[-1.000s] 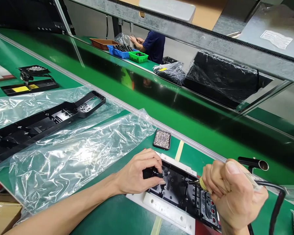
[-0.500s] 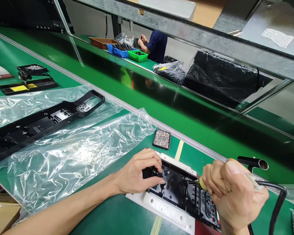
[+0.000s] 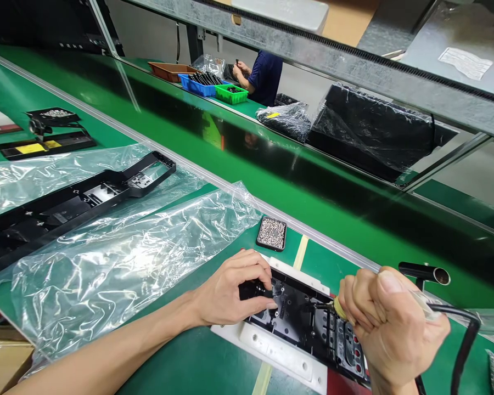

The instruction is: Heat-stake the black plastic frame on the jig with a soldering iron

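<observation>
Head view, plastic (image 3: pixel 144 258), parts tray (image 3: pixel 270 248), left hand (image 3: pixel 230 288) over housing (image 3: pixel 293 315)

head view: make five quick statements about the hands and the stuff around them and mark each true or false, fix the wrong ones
1. The right hand grips a corded tool with a yellow collar. True.
2. The left hand also holds that tool. False: it curls around a glossy black part at the left end of the black rectangular plastic housing.
3. A small square black tray holds tiny silvery pieces. True.
4. The long black plastic frame lies directly on bare tabletop. False: clear plastic sheeting is under it.
5. The blue plastic bin stands between the brown bin and the green bin. True.
</observation>
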### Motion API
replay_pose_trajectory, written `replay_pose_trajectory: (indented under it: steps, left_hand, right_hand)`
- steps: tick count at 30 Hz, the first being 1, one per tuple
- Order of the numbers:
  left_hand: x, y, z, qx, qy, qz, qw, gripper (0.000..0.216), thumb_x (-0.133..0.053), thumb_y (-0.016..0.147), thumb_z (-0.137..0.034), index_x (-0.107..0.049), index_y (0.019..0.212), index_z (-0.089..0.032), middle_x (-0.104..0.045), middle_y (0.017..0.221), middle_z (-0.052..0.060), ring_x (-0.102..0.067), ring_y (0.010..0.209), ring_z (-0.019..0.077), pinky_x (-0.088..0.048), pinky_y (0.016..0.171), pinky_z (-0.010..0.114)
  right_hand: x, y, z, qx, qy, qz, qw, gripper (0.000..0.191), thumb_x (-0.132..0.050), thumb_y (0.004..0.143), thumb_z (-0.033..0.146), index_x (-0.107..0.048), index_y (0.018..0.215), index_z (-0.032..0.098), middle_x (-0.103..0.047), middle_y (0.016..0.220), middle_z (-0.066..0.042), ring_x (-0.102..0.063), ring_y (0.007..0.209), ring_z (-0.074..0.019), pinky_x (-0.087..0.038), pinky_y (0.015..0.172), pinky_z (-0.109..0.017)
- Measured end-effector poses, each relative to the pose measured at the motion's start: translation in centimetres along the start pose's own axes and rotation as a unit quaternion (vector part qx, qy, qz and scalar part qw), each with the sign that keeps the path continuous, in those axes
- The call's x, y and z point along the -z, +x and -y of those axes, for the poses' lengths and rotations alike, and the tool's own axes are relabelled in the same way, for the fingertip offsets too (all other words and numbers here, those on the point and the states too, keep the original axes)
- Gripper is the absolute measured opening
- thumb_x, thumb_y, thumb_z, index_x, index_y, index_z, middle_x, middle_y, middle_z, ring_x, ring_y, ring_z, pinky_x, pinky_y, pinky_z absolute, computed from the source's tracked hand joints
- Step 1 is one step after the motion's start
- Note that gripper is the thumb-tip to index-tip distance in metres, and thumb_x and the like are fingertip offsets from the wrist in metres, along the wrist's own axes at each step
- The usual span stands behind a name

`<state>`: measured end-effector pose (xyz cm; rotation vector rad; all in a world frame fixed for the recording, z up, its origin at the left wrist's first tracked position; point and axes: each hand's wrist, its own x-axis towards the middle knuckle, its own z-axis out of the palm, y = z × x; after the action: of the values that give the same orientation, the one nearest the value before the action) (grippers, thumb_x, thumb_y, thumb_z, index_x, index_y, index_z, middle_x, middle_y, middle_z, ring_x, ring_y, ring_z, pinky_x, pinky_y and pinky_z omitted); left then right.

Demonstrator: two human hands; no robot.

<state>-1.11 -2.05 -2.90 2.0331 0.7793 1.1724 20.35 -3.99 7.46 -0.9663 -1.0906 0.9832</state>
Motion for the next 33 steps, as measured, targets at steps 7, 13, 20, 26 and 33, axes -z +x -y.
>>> replay_pose_trajectory:
  steps: [7,13,20,26,33]
  left_hand:
    - [-0.01,-0.03,0.01,0.002,-0.001,-0.003,1.000,0.017,-0.080,0.087,-0.030,-0.067,0.090,-0.019,-0.068,0.098,0.002,-0.063,0.091,0.0177,-0.041,0.088,0.038]
    - [0.00,-0.11,0.02,0.003,0.012,-0.002,1.000,0.017,-0.079,0.088,-0.033,-0.068,0.091,-0.020,-0.068,0.098,0.002,-0.063,0.090,0.0178,-0.043,0.088,0.037]
    - [0.00,-0.08,0.01,0.005,0.004,-0.002,1.000,0.017,-0.079,0.089,-0.033,-0.068,0.091,-0.020,-0.068,0.098,0.004,-0.063,0.091,0.0186,-0.042,0.087,0.038]
    - [0.00,-0.12,-0.08,0.008,-0.003,-0.001,1.000,0.017,-0.080,0.088,-0.030,-0.067,0.090,-0.020,-0.068,0.098,0.002,-0.062,0.091,0.0172,-0.040,0.088,0.038]
    - [-0.07,-0.12,0.00,0.012,-0.004,0.000,1.000,0.017,-0.081,0.087,-0.029,-0.067,0.090,-0.020,-0.067,0.099,0.001,-0.062,0.092,0.0166,-0.040,0.090,0.038]
  right_hand:
    - [-0.03,-0.07,0.00,0.005,0.002,0.006,1.000,0.053,-0.065,0.086,0.033,-0.026,0.053,0.021,-0.024,0.043,0.005,-0.024,0.036,-0.0082,-0.020,0.034,-0.022]
    - [-0.05,-0.04,-0.05,-0.001,0.001,0.003,1.000,0.052,-0.065,0.086,0.033,-0.026,0.053,0.021,-0.025,0.043,0.005,-0.025,0.036,-0.0089,-0.020,0.034,-0.023]
    - [-0.12,-0.19,0.05,-0.005,0.000,0.003,1.000,0.052,-0.064,0.086,0.034,-0.026,0.052,0.021,-0.024,0.043,0.005,-0.025,0.036,-0.0092,-0.020,0.034,-0.023]
    - [-0.15,-0.23,-0.05,0.001,-0.006,0.001,1.000,0.053,-0.064,0.085,0.035,-0.025,0.053,0.021,-0.023,0.044,0.005,-0.023,0.036,-0.0093,-0.018,0.034,-0.024]
    - [-0.07,-0.20,-0.10,-0.006,-0.005,-0.005,1.000,0.054,-0.066,0.084,0.037,-0.025,0.053,0.021,-0.022,0.044,0.005,-0.023,0.036,-0.0096,-0.018,0.034,-0.025]
